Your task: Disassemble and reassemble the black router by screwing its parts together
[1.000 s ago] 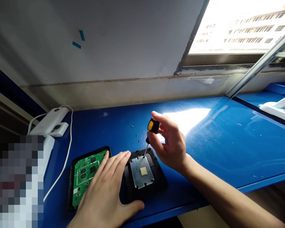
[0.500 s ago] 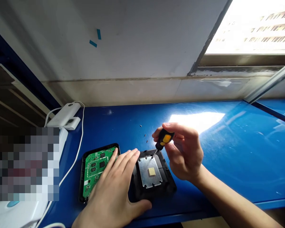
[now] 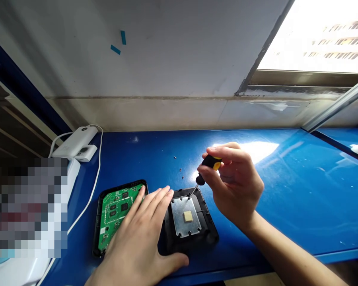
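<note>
My right hand (image 3: 237,182) grips a small black and yellow screwdriver (image 3: 208,169), tilted, its tip down at the top edge of a metal plate (image 3: 179,216). That plate, with a pale square pad (image 3: 187,216) on it, lies in a black plastic cover (image 3: 209,226). My left hand (image 3: 143,234) is spread, its thumb along the cover's front edge and its fingers reaching over the cover's left side. Under its other edge sits a green circuit board (image 3: 116,208) in a second black shell (image 3: 97,222), partly hidden by the hand.
Several tiny screws (image 3: 180,170) lie on the blue table (image 3: 286,198) behind the cover. At the left are a white plugged-in adapter (image 3: 77,143) and a white cable (image 3: 92,194). A wall (image 3: 173,59) rises behind the table.
My right hand has turned the screwdriver handle, with the fingers shifted and its yellow patch rotated away. The tip stays at the plate's top edge. The view has shifted slightly.
</note>
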### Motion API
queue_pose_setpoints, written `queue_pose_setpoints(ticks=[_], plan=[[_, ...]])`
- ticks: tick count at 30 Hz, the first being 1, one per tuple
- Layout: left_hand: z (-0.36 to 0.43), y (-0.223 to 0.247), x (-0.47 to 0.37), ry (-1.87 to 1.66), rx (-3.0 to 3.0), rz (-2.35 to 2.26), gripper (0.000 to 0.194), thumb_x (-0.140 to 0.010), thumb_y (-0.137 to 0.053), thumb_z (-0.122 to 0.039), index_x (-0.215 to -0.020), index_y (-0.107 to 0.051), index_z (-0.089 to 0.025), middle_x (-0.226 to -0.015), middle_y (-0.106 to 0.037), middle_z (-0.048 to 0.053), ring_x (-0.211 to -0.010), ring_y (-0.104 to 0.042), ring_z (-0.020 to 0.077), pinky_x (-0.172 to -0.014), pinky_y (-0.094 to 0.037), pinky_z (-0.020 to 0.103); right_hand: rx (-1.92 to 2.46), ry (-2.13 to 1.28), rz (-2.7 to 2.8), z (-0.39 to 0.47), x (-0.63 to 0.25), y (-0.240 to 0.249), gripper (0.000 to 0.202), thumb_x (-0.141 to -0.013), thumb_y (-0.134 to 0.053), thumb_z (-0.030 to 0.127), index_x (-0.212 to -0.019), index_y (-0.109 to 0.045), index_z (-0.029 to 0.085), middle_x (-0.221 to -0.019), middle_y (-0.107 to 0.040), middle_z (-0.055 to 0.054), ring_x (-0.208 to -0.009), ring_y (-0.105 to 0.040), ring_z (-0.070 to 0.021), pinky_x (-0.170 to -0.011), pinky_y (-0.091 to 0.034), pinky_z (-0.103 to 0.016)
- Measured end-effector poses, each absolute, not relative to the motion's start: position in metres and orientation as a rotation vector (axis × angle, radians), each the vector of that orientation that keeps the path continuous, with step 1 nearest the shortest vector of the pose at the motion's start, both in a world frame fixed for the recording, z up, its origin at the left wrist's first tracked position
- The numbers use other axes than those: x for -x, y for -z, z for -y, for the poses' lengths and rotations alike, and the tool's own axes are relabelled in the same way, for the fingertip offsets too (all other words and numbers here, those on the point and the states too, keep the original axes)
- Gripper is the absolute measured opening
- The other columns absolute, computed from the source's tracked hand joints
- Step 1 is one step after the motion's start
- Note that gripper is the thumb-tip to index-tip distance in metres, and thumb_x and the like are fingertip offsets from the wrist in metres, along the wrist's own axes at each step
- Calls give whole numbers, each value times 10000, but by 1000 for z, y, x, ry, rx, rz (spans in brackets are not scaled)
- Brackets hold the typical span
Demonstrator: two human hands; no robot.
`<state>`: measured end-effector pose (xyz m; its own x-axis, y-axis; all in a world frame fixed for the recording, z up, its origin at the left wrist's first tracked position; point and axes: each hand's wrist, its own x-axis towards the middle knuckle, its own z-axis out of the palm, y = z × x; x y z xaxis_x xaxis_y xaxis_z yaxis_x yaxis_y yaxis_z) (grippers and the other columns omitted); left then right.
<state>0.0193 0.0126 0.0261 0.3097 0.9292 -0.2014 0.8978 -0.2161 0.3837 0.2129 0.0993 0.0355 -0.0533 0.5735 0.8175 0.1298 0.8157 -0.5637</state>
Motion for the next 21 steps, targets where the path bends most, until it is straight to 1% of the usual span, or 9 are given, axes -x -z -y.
queue_pose_setpoints(ticks=[2,5,7,9,13,16,18,19,21], plan=[[-12,-25,-19,-110,-2142,-1626,1091,-693,-850,-536,-1613,-380,-185,-1689,-334,110,-1571,-213,410,-1244,-165,677,591,-378,1616,-98,-214,-36,429,-898,-751,88,-1250,-675,321,-988,-622,-5,-896,-679,-155,-658,-617,-295],[-12,-23,-19,-158,-2146,-1629,1068,-676,-868,-516,-1589,-424,-184,-1661,-391,136,-1548,-258,444,-1221,-225,708,608,-418,1646,-96,-216,-37,440,-922,-714,86,-1292,-658,319,-1018,-633,-25,-949,-698,-179,-648,-638,-306],[-11,-21,-19,-198,-2155,-1633,1049,-669,-877,-498,-1575,-447,-190,-1644,-425,144,-1536,-292,451,-1213,-256,709,589,-469,1684,-94,-215,-38,441,-944,-682,82,-1313,-643,320,-1066,-654,-31,-974,-712,-180,-692,-662,-324],[-11,-19,-19,-221,-2166,-1634,1040,-671,-877,-498,-1572,-452,-199,-1635,-446,141,-1535,-293,453,-1210,-259,714,549,-501,1725,-92,-214,-39,450,-960,-653,71,-1332,-624,322,-1095,-678,-30,-988,-720,-175,-742,-675,-341],[-10,-14,-17,-221,-2185,-1645,1051,-672,-875,-507,-1578,-440,-201,-1646,-432,129,-1550,-250,450,-1210,-258,715,479,-480,1762,-91,-213,-38,467,-984,-585,54,-1372,-578,313,-1142,-714,-42,-985,-728,-171,-713,-668,-328],[-11,-13,-16,-198,-2195,-1632,1043,-688,-864,-520,-1585,-432,-208,-1660,-406,119,-1547,-255,452,-1208,-257,715,461,-511,1735,-90,-215,-36,382,-1032,-493,88,-1348,-586,280,-1210,-720,-63,-888,-739,-149,-687,-652,-324],[-11,-15,-17,-178,-2191,-1638,1055,-692,-855,-549,-1594,-421,-214,-1666,-393,110,-1549,-239,458,-1205,-254,719,472,-544,1700,-90,-216,-34,328,-1056,-454,124,-1312,-601,266,-1244,-717,-76,-882,-742,-155,-699,-649,-343],[-11,-16,-17,-168,-2190,-1643,1061,-693,-852,-559,-1597,-417,-215,-1668,-389,109,-1550,-235,458,-1205,-251,718,476,-548,1690,-90,-216,-34,304,-1056,-471,145,-1301,-604,267,-1259,-709,-82,-903,-742,-168,-710,-650,-360],[-11,-17,-17,-153,-2198,-1641,1060,-697,-849,-558,-1598,-415,-209,-1666,-388,116,-1549,-256,448,-1212,-240,709,477,-513,1677,-90,-216,-35,277,-1016,-592,186,-1276,-617,278,-1249,-675,-76,-923,-726,-188,-718,-653,-387]])
